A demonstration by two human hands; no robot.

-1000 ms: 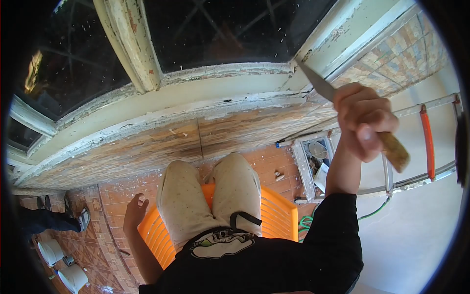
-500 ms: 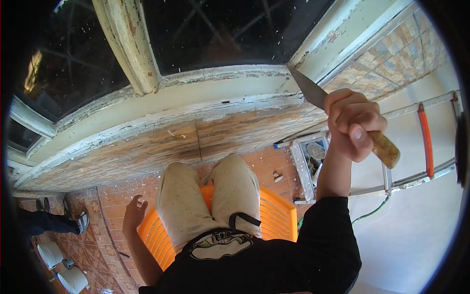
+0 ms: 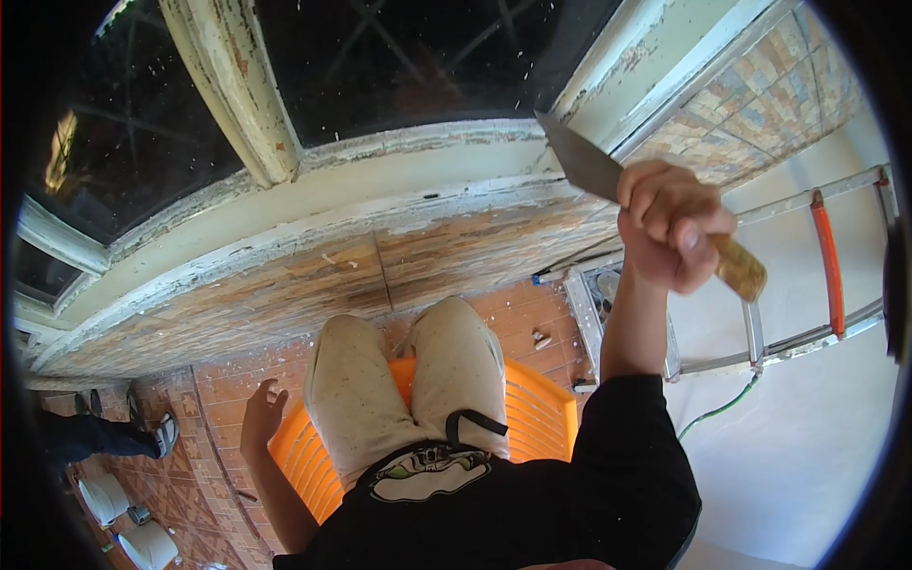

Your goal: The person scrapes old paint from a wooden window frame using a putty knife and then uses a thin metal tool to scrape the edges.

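My right hand (image 3: pixel 673 223) is wrapped round the wooden handle of a scraper (image 3: pixel 581 161). The scraper's flat metal blade points up and left, its tip at the lower right corner of a dark window pane (image 3: pixel 408 66). Peeling whitish paint covers the window frame (image 3: pixel 380 173) beside the blade. Low on the left, my left hand (image 3: pixel 266 410) hangs beside my knee, fingers loosely bent and apart, with nothing in it.
An orange chair (image 3: pixel 540 408) is under me. A ladder (image 3: pixel 828 261) with an orange part stands at the right. Another person's legs (image 3: pixel 100 435) and white buckets (image 3: pixel 147 544) are at the lower left. Paint flakes dot the tiled floor (image 3: pixel 228 380).
My right hand and the scraper have moved a little up and to the left, the blade tip now at the pane's corner. My left hand has hardly moved.
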